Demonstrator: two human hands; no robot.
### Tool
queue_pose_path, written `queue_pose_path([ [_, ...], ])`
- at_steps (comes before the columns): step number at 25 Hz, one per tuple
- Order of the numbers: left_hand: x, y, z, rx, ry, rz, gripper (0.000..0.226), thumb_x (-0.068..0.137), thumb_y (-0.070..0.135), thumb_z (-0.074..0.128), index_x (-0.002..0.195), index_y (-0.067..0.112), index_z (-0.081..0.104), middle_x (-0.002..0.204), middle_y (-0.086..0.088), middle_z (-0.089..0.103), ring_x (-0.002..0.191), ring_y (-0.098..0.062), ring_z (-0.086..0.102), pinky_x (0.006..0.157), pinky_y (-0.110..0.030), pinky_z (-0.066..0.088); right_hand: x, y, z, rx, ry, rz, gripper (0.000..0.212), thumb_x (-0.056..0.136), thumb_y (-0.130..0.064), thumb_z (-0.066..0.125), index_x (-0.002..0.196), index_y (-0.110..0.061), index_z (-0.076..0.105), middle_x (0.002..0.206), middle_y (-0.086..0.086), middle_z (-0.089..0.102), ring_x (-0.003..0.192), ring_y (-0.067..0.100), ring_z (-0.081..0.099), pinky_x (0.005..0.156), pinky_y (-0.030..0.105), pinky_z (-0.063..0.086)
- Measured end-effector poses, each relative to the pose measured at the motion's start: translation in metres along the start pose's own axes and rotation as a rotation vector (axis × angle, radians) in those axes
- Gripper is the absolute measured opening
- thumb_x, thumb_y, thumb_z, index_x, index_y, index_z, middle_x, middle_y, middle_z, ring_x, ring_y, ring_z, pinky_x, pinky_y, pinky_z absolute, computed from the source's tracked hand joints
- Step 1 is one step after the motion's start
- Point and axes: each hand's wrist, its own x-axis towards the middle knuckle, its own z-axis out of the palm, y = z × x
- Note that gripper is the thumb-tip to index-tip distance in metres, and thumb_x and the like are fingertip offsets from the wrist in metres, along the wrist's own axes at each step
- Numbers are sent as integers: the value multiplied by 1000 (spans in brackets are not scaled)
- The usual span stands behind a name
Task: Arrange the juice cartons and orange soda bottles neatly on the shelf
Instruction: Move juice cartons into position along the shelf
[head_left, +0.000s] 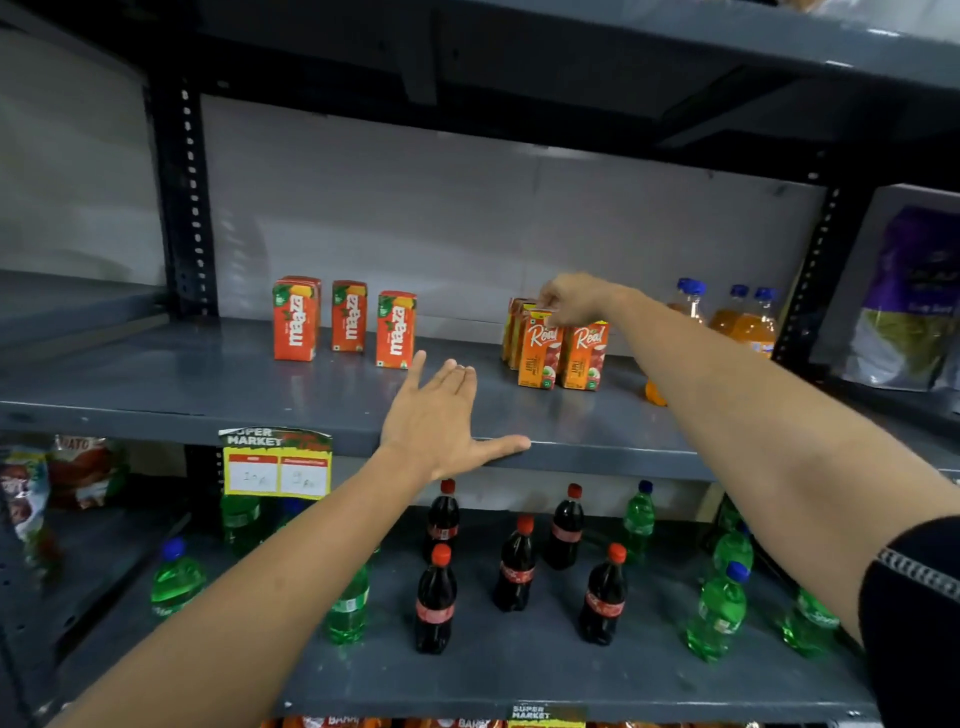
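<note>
Front-left Real juice carton (540, 349) stands upright on the grey middle shelf (156, 387), touching a second Real carton (586, 354) on its right; more Real cartons (514, 330) sit tucked behind. Right hand (574, 300) pinches the front-left carton's top edge, fingers closed on it from above. Left hand (441, 415) lies flat and spread wide on the shelf's front lip, holding nothing. Judgement: small paperboard cartons, light, fairly stiff when full but the walls dent under a hard squeeze; glossy print may slide easily on painted metal, so a top pinch tips it. Better hold is across the two broad faces at mid-height. Three Maaza cartons (349, 318) stand well apart to the left, unevenly spaced. Orange soda bottles (743, 317) with blue caps stand at the far right near the upright post, partly hidden by the right forearm; one orange object (655, 393) under the arm cannot be identified. Cola bottles (514, 566) and green soda bottles (719, 613) fill the shelf below.
</note>
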Motion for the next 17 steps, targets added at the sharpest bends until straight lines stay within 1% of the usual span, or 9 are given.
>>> queue_pose_path([
  [3,1,0,1,31,-10,4,122,64,91,0,150,6,23,158,-6,30,149,-16,16,121,-47,-5,-4,9,3,21,32,-22,46,86,-23,66,129,-9,54,133,11,57,122,28,53,97,33,42],
  [6,-1,4,-1,45,0,1,121,65,89,-3,150,7,22,158,-5,29,149,-15,15,121,-46,-6,-17,19,-15,117,59,-67,51,83,-30,69,129,-11,53,130,10,58,119,25,55,97,33,42],
  [8,-2,14,-2,24,2,11,121,65,90,-2,150,7,22,158,-5,29,148,-15,16,121,-47,-6,-28,37,-36,95,214,-73,43,85,-29,66,124,-13,57,127,10,61,116,25,57,98,35,45],
  [10,0,32,-3,-3,-4,28,122,64,90,0,150,7,23,158,-6,30,148,-15,16,121,-47,-6,-39,64,-54,2,348,18,34,86,-24,61,118,-13,61,122,12,64,112,28,59,97,40,48],
  [11,2,41,-2,-4,-8,35,122,63,90,0,150,7,22,158,-6,29,149,-15,15,121,-48,-6,-44,79,-59,-44,356,90,33,86,-23,60,117,-14,62,120,11,64,110,29,59,95,41,49],
  [13,7,58,0,-11,-12,44,123,63,91,-1,150,8,21,159,-5,27,149,-15,14,120,-48,-8,-56,103,-58,-119,250,216,33,87,-23,60,118,-13,61,118,11,64,107,30,59,89,40,48],
  [14,10,66,1,-17,-8,50,123,63,91,-1,151,8,21,159,-5,27,149,-15,14,120,-48,-9,-61,113,-53,-118,175,244,32,88,-22,60,118,-12,61,117,11,63,105,30,59,84,38,48],
  [16,14,84,4,-29,13,70,122,64,92,2,151,8,21,159,-5,27,149,-15,15,120,-47,-10,-68,128,-44,-11,82,248,28,90,-17,58,117,-10,60,112,13,61,96,29,61,74,33,52],
  [17,16,91,5,-41,25,76,122,64,92,3,151,7,22,158,-6,28,148,-15,16,120,-46,-10,-70,133,-40,37,72,229,26,91,-14,58,116,-8,60,111,15,62,91,29,63,74,34,55],
])
